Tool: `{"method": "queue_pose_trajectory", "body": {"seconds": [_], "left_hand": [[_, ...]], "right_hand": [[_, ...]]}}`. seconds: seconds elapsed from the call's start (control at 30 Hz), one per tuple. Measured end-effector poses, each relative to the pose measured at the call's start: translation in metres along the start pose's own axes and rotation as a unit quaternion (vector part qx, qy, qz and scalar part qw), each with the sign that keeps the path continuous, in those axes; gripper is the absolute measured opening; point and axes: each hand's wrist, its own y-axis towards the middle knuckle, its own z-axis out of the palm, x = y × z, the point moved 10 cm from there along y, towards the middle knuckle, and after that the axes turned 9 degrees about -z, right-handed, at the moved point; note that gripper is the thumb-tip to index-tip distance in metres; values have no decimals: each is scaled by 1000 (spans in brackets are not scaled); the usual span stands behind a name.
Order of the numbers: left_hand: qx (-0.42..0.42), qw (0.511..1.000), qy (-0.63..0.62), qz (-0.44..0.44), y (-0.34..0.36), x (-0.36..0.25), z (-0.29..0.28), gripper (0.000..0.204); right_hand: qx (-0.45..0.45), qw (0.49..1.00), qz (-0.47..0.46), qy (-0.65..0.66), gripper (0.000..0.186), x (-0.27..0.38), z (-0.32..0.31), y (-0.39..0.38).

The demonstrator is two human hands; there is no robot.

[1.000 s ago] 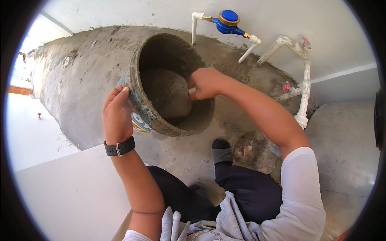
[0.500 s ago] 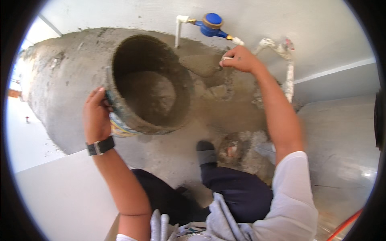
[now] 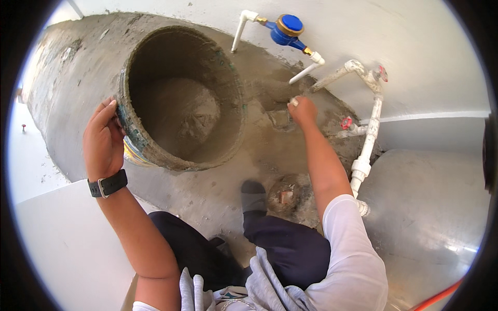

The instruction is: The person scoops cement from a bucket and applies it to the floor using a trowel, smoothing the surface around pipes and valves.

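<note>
A large mortar-smeared bucket (image 3: 148,149) tilts toward me at the left, wet grey cement (image 3: 192,116) coating its bottom and walls. My left hand (image 3: 105,136), wearing a dark wristband, grips its left rim with the fingers hooked over the edge. To the right of the bucket, my right hand (image 3: 304,111) is closed around the pale handle of a trowel (image 3: 294,101), low over the cement surface. The trowel's blade blends with the grey mortar and is hard to make out. Just beyond that hand, a white pipe runs down from a blue water meter (image 3: 286,30).
White pipes (image 3: 371,132) with red-handled valves (image 3: 346,123) rise along the wall at the right. A rounded metallic surface (image 3: 430,207) lies below them. Near my foot (image 3: 253,199) is a rough hollow (image 3: 285,197) with a brick piece. A red hose (image 3: 441,295) crosses the lower right.
My right hand has come down and nearer with the trowel, whose mortar-laden blade was plainly visible before. The view has shifted; my left hand stays on the bucket rim.
</note>
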Motion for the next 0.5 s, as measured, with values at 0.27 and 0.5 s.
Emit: {"method": "queue_pose_trajectory", "body": {"seconds": [0.27, 0.5], "left_hand": [[27, 1000, 4, -6, 5, -4, -4, 31], [-7, 1000, -12, -10, -4, -3, 5, 23]], "right_hand": [[-141, 989, -21, -30, 42, -21, 21, -34], [-83, 996, -4, -44, 46, -35, 36, -42]]}}
